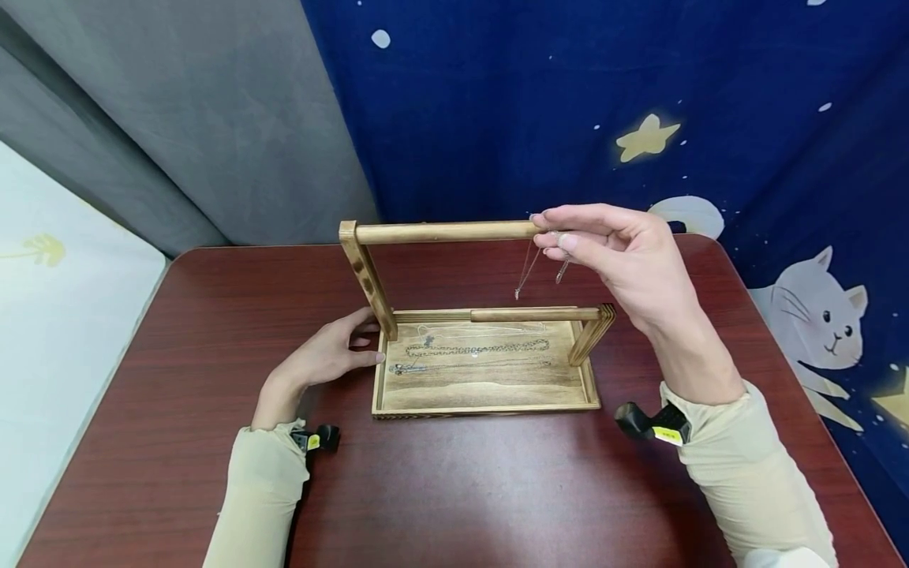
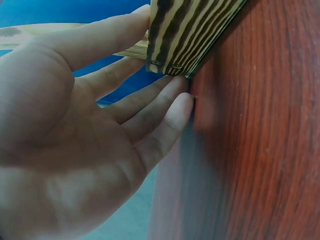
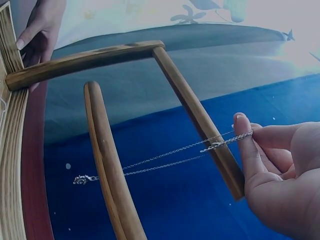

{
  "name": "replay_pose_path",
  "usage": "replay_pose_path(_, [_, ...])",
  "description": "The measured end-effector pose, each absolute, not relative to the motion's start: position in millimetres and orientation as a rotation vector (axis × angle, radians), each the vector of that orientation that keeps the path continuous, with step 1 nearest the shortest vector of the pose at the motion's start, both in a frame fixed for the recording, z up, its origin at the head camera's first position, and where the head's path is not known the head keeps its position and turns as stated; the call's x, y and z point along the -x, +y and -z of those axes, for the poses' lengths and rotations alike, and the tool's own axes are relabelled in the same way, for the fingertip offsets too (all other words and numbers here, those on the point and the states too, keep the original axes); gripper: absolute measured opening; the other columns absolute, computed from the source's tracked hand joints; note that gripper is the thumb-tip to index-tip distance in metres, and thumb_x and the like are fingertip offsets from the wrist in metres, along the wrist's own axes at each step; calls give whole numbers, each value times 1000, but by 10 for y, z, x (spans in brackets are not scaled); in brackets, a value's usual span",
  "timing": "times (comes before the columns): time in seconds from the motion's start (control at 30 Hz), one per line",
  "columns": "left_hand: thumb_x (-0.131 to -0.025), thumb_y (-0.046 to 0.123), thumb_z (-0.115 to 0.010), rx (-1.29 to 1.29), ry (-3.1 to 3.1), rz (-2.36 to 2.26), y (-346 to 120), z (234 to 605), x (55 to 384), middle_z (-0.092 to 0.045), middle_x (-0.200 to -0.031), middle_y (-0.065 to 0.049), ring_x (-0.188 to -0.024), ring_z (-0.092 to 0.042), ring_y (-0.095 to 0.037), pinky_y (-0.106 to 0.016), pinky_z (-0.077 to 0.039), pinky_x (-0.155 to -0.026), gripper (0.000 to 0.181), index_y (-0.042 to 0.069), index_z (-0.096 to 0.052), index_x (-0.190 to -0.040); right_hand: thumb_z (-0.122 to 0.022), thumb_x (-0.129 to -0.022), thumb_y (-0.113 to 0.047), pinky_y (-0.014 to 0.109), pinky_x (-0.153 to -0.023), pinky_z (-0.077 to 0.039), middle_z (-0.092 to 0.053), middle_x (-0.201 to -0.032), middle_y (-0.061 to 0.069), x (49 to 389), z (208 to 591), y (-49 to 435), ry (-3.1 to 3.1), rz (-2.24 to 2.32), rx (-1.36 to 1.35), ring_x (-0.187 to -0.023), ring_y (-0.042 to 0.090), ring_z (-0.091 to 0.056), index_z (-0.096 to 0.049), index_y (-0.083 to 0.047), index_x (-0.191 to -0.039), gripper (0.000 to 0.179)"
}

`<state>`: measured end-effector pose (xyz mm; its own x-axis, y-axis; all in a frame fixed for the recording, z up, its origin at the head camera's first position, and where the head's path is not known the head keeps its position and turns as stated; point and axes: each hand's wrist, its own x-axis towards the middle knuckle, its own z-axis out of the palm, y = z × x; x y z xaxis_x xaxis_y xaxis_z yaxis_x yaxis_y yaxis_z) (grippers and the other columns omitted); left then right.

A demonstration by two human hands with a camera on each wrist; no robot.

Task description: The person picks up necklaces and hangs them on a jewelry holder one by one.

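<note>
A wooden jewelry stand has a shallow tray (image 1: 490,409), a tall left post with an upper bar (image 1: 447,232), and a short right post with a lower bar (image 1: 533,315). At the upper bar's free right end, my right hand (image 1: 632,252) pinches a silver chain necklace (image 3: 170,164) between thumb and fingers. The chain crosses this bar, and a small pendant (image 3: 82,179) dangles from it. My left hand (image 1: 330,347) touches the tray's left end with thumb and fingers extended, the fingertips partly hidden behind the post. Several chain necklaces (image 1: 476,348) lie stretched out inside the tray.
The stand sits on a dark red-brown wooden table (image 1: 454,489), near its back edge. Behind it hang a grey curtain (image 1: 199,102) and a blue curtain (image 1: 497,102) with stars and a cat. A white surface (image 1: 64,276) borders the table at left.
</note>
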<state>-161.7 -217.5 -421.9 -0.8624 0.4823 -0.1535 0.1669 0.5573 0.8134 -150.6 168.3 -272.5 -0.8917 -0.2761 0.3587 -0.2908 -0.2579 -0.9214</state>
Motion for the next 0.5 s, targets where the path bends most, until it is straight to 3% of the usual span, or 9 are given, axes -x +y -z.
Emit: replay_pose_path(0.5, [-92,12,-73,-509,2431,-1192,-2186,4187,1612,-54,-139,-22,-124,-55,-38,-51,-46,-104,66,3,-40,-149,-70,-88,8,32,-81,-59,-72,-109,18,1528,2687,1468,-2013,-2321,-686,-95,28,-72,-70,7,-114,27])
